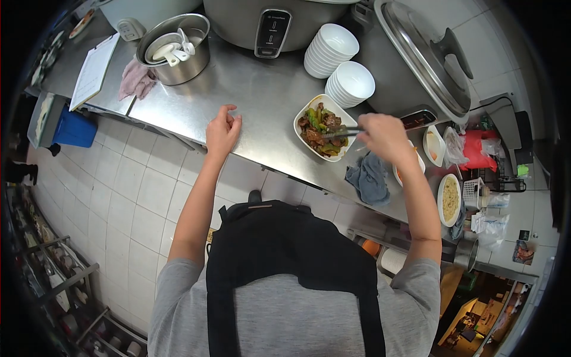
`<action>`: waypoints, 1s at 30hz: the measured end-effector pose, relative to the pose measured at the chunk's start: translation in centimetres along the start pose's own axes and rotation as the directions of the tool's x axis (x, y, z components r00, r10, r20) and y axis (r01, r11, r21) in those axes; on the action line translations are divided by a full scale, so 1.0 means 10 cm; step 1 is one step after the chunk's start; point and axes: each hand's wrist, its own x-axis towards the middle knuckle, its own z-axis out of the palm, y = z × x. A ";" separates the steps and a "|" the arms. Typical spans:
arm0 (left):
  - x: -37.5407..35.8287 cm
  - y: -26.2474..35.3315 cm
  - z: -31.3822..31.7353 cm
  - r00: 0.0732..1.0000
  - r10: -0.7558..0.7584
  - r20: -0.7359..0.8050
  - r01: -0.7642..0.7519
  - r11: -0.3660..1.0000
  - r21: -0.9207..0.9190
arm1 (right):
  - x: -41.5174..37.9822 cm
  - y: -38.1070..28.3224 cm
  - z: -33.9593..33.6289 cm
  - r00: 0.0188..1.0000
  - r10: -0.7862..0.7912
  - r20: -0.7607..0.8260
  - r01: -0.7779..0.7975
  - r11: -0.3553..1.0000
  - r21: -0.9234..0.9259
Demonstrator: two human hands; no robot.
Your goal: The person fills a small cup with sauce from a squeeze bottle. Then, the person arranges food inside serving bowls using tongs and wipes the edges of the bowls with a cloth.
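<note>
My right hand [383, 137] is closed round the end of metal tongs [344, 132], whose tips reach into a white dish [299, 134]. Dark glazed meat [315, 132] and green pepper pieces fill that dish. Over the counter's front edge, my left hand [222, 131] is partly curled, fingers apart, holding nothing. Two stacks of white bowls [336, 44] [351, 83] stand just behind the dish. A blue-grey cloth [367, 178] lies to its right, below my right wrist.
A steel pot [184, 70] with ladles, a pink cloth [137, 80] and a clipboard [95, 71] are at the left. Large cookers [238, 27] line the back. An oval dish of yellowish food [449, 200] and a red bag [477, 151] are at the right.
</note>
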 end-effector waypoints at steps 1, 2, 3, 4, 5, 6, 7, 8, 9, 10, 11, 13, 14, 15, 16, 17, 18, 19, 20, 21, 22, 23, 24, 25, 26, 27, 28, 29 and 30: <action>0.00 0.01 0.00 1.000 0.001 0.000 -0.001 1.000 0.000 | -0.02 -0.05 0.10 0.997 -0.064 -0.032 0.063 0.998 -0.031; 0.00 0.02 -0.01 1.000 -0.005 0.001 0.005 1.000 -0.007 | -0.03 -0.10 0.21 0.990 -0.129 -0.062 0.125 0.990 -0.065; 0.00 0.02 -0.01 1.000 -0.012 0.001 0.012 1.000 -0.014 | -0.03 -0.14 0.29 0.979 -0.156 -0.132 0.149 0.987 -0.067; 0.00 0.02 -0.01 1.000 -0.010 -0.001 0.010 1.000 -0.014 | -0.03 -0.12 0.29 0.978 -0.158 -0.134 0.149 0.986 -0.069; -0.01 0.01 -0.01 1.000 -0.013 -0.001 0.013 1.000 -0.016 | -0.03 -0.11 0.27 0.977 -0.150 -0.150 0.143 0.988 -0.061; 0.00 0.01 -0.01 1.000 -0.015 0.000 0.015 1.000 -0.018 | -0.03 -0.11 0.23 0.976 -0.142 -0.165 0.135 0.989 -0.052; 0.00 0.00 -0.01 1.000 -0.013 0.001 0.013 1.000 -0.017 | -0.03 -0.10 0.16 0.976 -0.140 -0.166 0.133 0.990 -0.051; 0.00 0.00 -0.01 1.000 -0.012 0.008 0.012 1.000 -0.014 | -0.05 -0.09 0.04 0.986 -0.077 -0.149 0.074 0.997 -0.027; 0.00 0.01 -0.01 1.000 -0.011 0.015 0.011 1.000 -0.012 | -0.06 -0.08 -0.03 0.991 -0.014 -0.131 0.013 1.000 -0.005; 0.00 0.02 -0.01 1.000 -0.006 0.020 0.007 1.000 -0.013 | -0.05 -0.06 -0.03 0.991 -0.007 -0.131 0.006 1.000 -0.004; 0.00 0.03 -0.01 1.000 -0.020 0.023 0.021 1.000 -0.013 | -0.01 -0.04 -0.01 0.994 0.013 -0.109 -0.017 0.999 -0.031; 0.00 0.04 -0.01 0.999 -0.032 0.028 0.033 0.999 -0.009 | 0.09 -0.03 0.08 0.997 0.050 -0.062 -0.055 0.995 -0.081; 0.00 0.04 -0.01 0.999 -0.032 0.028 0.032 0.999 -0.010 | 0.10 -0.05 0.07 0.997 0.050 -0.063 -0.055 0.995 -0.079; 0.00 0.04 -0.01 0.999 -0.032 0.024 0.032 0.999 -0.012 | 0.12 -0.07 0.04 0.997 0.076 -0.020 -0.077 0.994 -0.081; 0.00 0.04 -0.02 0.999 -0.034 0.020 0.034 0.999 -0.010 | 0.14 -0.08 -0.01 0.995 0.099 0.023 -0.097 0.992 -0.085; 0.00 0.05 -0.02 0.999 -0.038 0.027 0.038 0.999 -0.003 | 0.14 -0.10 -0.05 0.995 0.093 0.022 -0.091 0.992 -0.085; 0.00 0.05 -0.03 0.998 -0.042 0.035 0.042 0.999 0.003 | 0.12 -0.12 -0.10 0.997 0.068 -0.036 -0.071 0.995 -0.077; 0.00 0.04 -0.02 0.998 -0.046 0.033 0.046 0.999 0.003 | 0.10 -0.14 -0.13 0.995 0.047 -0.093 -0.053 0.996 -0.069; 0.00 0.03 -0.02 0.999 -0.041 0.027 0.041 0.999 0.001 | 0.12 -0.16 -0.12 0.995 0.047 -0.091 -0.053 0.996 -0.068; 0.00 0.03 -0.01 0.999 -0.036 0.022 0.036 0.999 -0.001 | 0.16 -0.22 -0.09 0.995 0.010 -0.101 -0.015 0.998 -0.056; 0.00 0.02 0.00 0.999 -0.036 0.023 0.036 0.999 -0.001 | 0.21 -0.28 -0.06 0.993 -0.028 -0.113 0.023 0.999 -0.045; 0.00 0.02 0.00 0.999 -0.031 0.020 0.031 0.999 0.007 | 0.28 -0.30 0.04 0.995 -0.020 -0.095 0.016 0.999 -0.044; 0.00 0.02 -0.01 1.000 -0.028 0.015 0.027 1.000 0.016 | 0.34 -0.29 0.12 0.995 -0.023 -0.097 0.019 0.999 -0.044; 0.00 0.02 -0.02 1.000 -0.028 0.010 0.028 0.999 0.017 | 0.40 -0.29 0.19 0.998 -0.011 -0.060 0.008 0.998 -0.055; 0.01 0.02 -0.02 1.000 -0.026 0.013 0.026 1.000 0.012 | 0.44 -0.29 0.20 1.000 0.001 -0.023 -0.002 0.998 -0.066; 0.01 0.02 -0.02 1.000 -0.025 0.016 0.025 1.000 0.005 | 0.43 -0.28 0.19 1.000 -0.003 -0.025 0.002 0.998 -0.067; 0.01 0.01 -0.02 1.000 -0.026 0.012 0.026 1.000 0.006 | 0.42 -0.25 0.14 0.999 0.001 -0.042 -0.002 0.999 -0.035; 0.01 0.01 -0.02 1.000 -0.027 0.011 0.027 1.000 0.008 | 0.40 -0.22 0.09 0.998 0.006 -0.058 -0.006 1.000 -0.003; 0.01 0.01 -0.01 0.999 -0.029 0.013 0.029 1.000 0.010 | 0.38 -0.19 0.04 0.998 0.006 -0.055 -0.006 1.000 -0.004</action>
